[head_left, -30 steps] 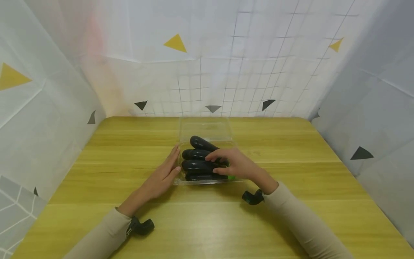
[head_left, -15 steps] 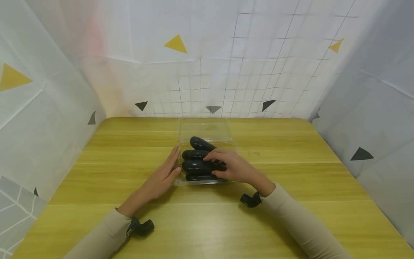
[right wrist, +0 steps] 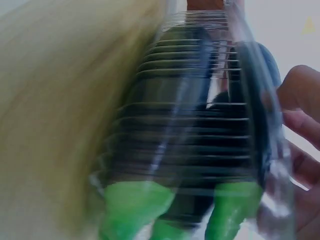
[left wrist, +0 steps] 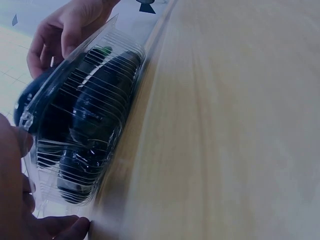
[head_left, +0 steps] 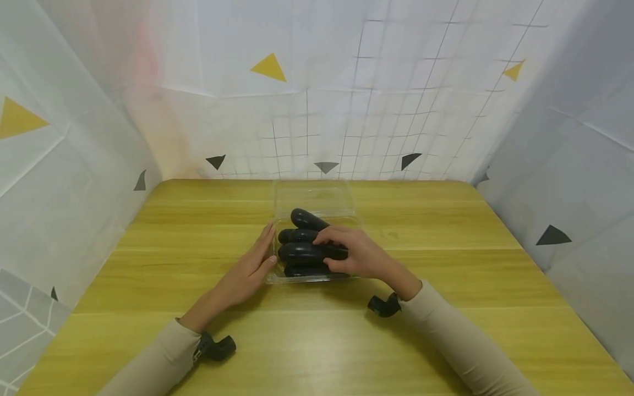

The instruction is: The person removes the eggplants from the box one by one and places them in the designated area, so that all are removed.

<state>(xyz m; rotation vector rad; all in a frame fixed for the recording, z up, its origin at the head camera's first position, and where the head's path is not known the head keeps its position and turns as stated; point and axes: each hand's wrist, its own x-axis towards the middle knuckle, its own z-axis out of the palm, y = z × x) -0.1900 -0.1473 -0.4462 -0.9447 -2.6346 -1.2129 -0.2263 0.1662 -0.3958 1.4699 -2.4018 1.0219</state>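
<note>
Several dark eggplants [head_left: 303,254] lie side by side in a clear plastic clamshell box [head_left: 292,280]. My left hand [head_left: 247,273] rests against the box's left side, fingers straight. Reaching in from the right, my right hand [head_left: 365,254] has its thumb and fingers on either side of one of the front eggplants and pinches it near its right end. The rearmost eggplant [head_left: 307,218] lies at a slant, higher than the others. Green stem caps [right wrist: 137,205] show through the ribbed wall in the right wrist view; my right hand hides them from the head view.
The box's transparent lid [head_left: 314,198] is folded back behind it on the wooden table [head_left: 297,341]. White sheets [head_left: 228,110] with triangles and grid lines hang at the back and both sides. A black wrist camera [head_left: 218,347] sits at each sleeve cuff.
My right hand has shifted slightly left and now covers the green part seen at first. The pinched eggplant has barely moved. My left hand has stayed at the box's side.
</note>
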